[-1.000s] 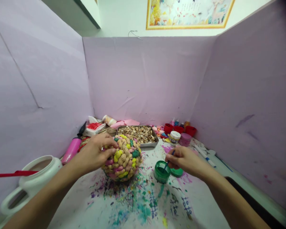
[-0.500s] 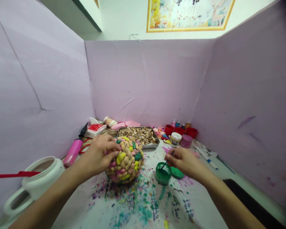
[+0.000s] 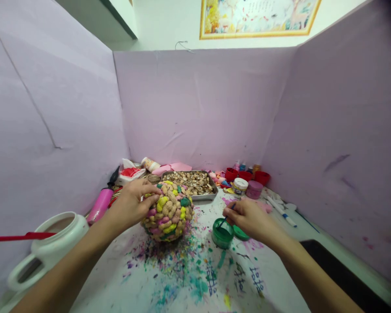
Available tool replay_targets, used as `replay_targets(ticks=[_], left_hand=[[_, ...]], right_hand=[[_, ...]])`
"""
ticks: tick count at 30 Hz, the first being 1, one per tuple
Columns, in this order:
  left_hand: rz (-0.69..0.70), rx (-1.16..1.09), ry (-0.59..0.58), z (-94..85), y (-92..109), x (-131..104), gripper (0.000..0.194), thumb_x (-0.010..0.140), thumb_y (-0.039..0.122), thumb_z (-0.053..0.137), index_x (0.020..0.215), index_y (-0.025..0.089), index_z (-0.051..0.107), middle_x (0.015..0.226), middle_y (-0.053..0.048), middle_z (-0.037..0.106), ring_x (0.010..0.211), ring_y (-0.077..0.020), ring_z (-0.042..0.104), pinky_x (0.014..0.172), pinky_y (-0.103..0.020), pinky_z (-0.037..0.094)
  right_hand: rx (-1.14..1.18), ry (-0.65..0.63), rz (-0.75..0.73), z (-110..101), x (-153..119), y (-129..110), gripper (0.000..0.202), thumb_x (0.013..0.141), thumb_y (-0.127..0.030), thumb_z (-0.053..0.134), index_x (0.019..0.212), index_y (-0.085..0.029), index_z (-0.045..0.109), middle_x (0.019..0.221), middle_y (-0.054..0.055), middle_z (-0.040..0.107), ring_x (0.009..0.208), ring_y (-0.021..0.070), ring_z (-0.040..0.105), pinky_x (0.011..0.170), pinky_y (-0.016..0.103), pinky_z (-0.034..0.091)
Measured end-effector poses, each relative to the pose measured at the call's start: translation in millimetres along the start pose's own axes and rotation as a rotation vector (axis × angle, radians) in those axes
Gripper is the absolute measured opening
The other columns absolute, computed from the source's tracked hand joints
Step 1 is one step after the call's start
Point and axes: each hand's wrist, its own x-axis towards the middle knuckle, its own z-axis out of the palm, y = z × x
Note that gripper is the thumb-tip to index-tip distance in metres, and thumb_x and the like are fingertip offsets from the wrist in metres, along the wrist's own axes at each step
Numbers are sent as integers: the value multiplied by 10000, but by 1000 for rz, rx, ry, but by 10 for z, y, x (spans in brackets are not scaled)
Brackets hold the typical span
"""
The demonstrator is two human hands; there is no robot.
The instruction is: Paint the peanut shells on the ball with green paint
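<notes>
A ball covered in peanut shells (image 3: pixel 169 213), partly painted yellow, pink and green, rests on the paint-spattered table. My left hand (image 3: pixel 135 202) holds it at its upper left, thumb and fingers against the shells. Pinched in my right hand (image 3: pixel 247 217) is a thin blue brush (image 3: pixel 230 213), its tip down inside an open jar of green paint (image 3: pixel 223 234). The jar's green lid (image 3: pixel 240 233) lies just right of it, partly behind my right hand.
Behind the ball stands a metal tray (image 3: pixel 203 198) of shells. A white pot (image 3: pixel 60 234) with a red stick and a pink pump (image 3: pixel 99 205) are at left. Red cups (image 3: pixel 262 177), a white-lidded jar (image 3: pixel 240 186), a purple jar (image 3: pixel 254 189) and a marker (image 3: pixel 285 215) are at right.
The ball has been turned slightly under my left hand, so its painted shells sit differently. The whole view has shifted a little. The brush stays in the green jar.
</notes>
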Motion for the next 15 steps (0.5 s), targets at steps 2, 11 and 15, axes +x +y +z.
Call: replay_targets(ticks=[2, 11, 15], left_hand=[[-5, 2, 5, 1, -11, 5, 186, 761, 237, 550, 764, 190, 730, 764, -53, 680, 742, -208, 606, 691, -332, 462], [-14, 21, 13, -4, -27, 12, 186, 763, 233, 547, 766, 198, 730, 740, -30, 672, 711, -178, 589, 669, -300, 451], [-1, 30, 5, -10, -29, 5, 184, 773, 219, 547, 783, 188, 728, 761, -37, 676, 733, -179, 600, 685, -304, 458]], right_hand=[[4, 2, 0, 12, 8, 15, 332, 830, -285, 452, 519, -185, 515, 502, 6, 532, 481, 132, 461, 468, 252, 246], [12, 22, -8, 9, 11, 8, 333, 819, -280, 458, 508, -181, 525, 495, 13, 551, 486, 135, 483, 465, 252, 256], [22, 35, -18, -5, -4, -14, 345, 820, -282, 460, 498, -181, 537, 499, 17, 582, 488, 141, 520, 457, 250, 280]])
